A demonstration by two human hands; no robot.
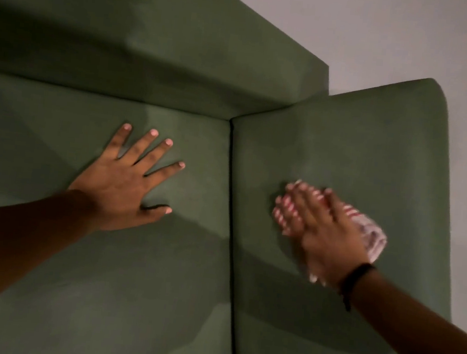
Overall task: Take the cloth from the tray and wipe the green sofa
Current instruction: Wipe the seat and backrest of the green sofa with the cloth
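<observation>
The green sofa (159, 284) fills the view, its seat cushion on the left and its armrest on the right. My left hand (129, 184) lies flat on the seat cushion, fingers spread, holding nothing. My right hand (321, 228) presses a red-and-white patterned cloth (372, 236) against the inner face of the armrest (371, 150). The hand and cloth are blurred by motion. Most of the cloth is hidden under the palm; its edges show beyond the fingers and to the right of the hand. A dark band circles my right wrist.
The sofa's backrest (152, 55) runs across the top. A dark seam (231, 205) divides seat and armrest. A pale wall (411, 37) stands behind and to the right of the sofa. The tray is out of view.
</observation>
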